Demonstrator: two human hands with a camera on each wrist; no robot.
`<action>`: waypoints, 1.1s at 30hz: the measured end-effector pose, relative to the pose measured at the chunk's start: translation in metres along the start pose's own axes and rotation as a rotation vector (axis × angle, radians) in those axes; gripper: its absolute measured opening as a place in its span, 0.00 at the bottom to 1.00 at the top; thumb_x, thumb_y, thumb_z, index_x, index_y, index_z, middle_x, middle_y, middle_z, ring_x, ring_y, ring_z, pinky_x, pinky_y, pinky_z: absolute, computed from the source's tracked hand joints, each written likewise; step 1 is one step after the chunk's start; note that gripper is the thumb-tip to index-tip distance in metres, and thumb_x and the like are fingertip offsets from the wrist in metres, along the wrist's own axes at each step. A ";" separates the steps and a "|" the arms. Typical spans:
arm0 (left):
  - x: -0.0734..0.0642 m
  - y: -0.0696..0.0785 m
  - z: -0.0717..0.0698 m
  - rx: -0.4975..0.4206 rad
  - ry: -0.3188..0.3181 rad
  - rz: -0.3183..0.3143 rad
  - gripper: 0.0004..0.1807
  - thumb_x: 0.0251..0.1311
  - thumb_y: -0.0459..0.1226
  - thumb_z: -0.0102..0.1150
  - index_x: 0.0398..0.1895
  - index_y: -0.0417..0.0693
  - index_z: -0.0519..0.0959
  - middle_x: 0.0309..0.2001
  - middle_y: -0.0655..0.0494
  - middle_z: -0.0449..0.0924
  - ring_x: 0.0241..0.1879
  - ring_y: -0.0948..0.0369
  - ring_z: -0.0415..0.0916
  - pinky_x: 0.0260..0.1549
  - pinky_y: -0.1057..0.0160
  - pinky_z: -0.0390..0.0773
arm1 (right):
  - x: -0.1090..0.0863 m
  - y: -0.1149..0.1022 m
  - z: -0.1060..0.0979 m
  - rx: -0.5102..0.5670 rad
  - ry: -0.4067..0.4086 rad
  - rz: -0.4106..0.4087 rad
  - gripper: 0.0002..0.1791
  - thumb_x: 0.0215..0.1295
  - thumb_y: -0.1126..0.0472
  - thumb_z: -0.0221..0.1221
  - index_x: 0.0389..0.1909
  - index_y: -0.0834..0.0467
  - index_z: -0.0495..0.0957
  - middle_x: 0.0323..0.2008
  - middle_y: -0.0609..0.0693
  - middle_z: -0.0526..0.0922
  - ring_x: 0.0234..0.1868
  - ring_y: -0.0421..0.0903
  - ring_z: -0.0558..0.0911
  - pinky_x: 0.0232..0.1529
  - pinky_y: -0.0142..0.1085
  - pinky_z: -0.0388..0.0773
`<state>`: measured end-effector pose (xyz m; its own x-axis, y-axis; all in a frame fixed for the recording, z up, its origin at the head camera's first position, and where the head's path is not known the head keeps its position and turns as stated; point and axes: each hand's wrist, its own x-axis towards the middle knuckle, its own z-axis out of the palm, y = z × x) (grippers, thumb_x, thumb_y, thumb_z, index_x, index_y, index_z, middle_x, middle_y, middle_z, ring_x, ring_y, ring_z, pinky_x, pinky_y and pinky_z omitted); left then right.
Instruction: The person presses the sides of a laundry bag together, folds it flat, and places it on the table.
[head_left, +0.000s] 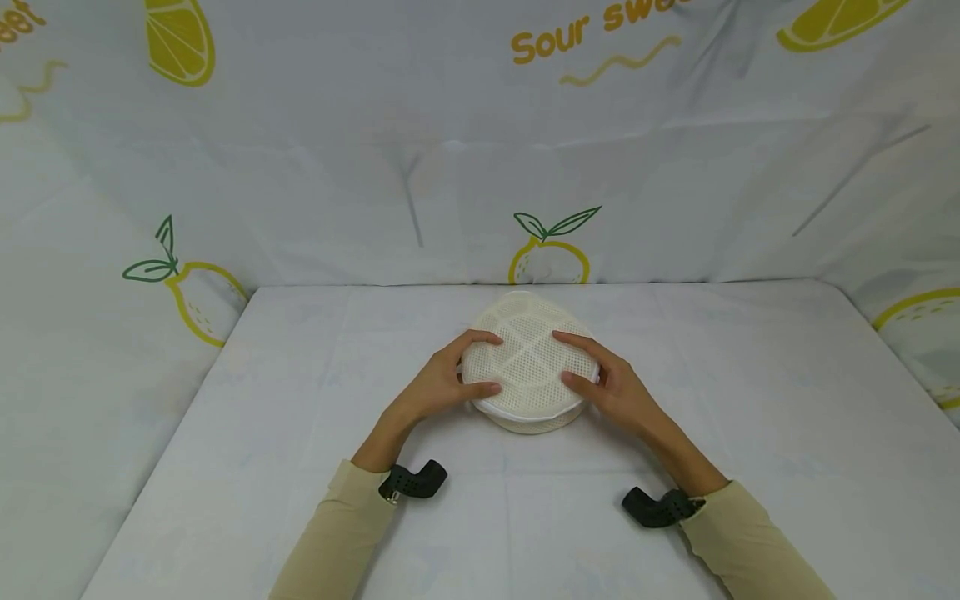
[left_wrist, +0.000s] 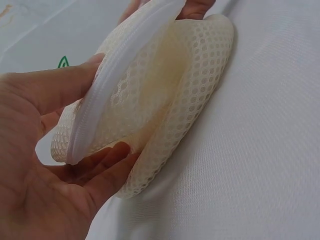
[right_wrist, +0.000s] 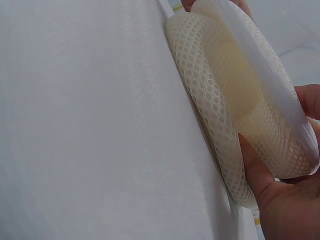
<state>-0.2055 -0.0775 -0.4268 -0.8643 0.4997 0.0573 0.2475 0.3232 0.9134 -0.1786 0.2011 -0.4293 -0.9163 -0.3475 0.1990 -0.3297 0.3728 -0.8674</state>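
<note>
A cream mesh laundry bag (head_left: 528, 358), rounded and domed, lies on the white-covered table with crossing seams on its upper face. A white zipper band (left_wrist: 95, 110) runs round the edge of its upper part. My left hand (head_left: 438, 379) grips the left side, thumb and forefinger on the upper face. On the right side, my right hand (head_left: 622, 392) grips it in much the same way. Both wrist views show a gap between the upper part and the lower mesh layer (right_wrist: 205, 80), with fingers reaching into it. Some fingertips are hidden by the mesh.
A white cloth covers the table (head_left: 510, 517), whose far edge meets a hanging white curtain (head_left: 322, 167) printed with lemons and lettering. Both wrists carry a black strapped device (head_left: 420, 481) below beige sleeves (head_left: 333, 533).
</note>
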 end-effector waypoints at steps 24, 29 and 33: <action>-0.001 0.002 0.002 0.091 0.019 0.029 0.33 0.51 0.41 0.72 0.61 0.59 0.71 0.66 0.54 0.66 0.67 0.58 0.58 0.65 0.51 0.56 | 0.000 -0.001 0.001 -0.149 0.006 0.039 0.29 0.65 0.58 0.62 0.67 0.48 0.67 0.53 0.58 0.63 0.46 0.49 0.63 0.37 0.40 0.64; 0.000 0.004 0.002 0.117 0.009 0.016 0.33 0.51 0.41 0.72 0.62 0.58 0.70 0.65 0.57 0.66 0.68 0.59 0.56 0.65 0.52 0.55 | 0.000 -0.001 0.001 -0.160 0.012 0.043 0.29 0.65 0.58 0.62 0.67 0.47 0.67 0.54 0.58 0.63 0.48 0.51 0.64 0.39 0.41 0.64; 0.000 0.005 0.002 0.132 0.007 0.016 0.33 0.51 0.41 0.72 0.62 0.57 0.70 0.66 0.57 0.66 0.68 0.58 0.56 0.65 0.51 0.55 | 0.000 -0.001 0.001 -0.171 0.014 0.043 0.29 0.64 0.58 0.62 0.66 0.47 0.68 0.53 0.58 0.63 0.46 0.50 0.65 0.39 0.41 0.65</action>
<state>-0.2033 -0.0741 -0.4234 -0.8627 0.5002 0.0752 0.3169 0.4186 0.8511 -0.1782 0.1994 -0.4289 -0.9332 -0.3166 0.1703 -0.3225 0.5282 -0.7855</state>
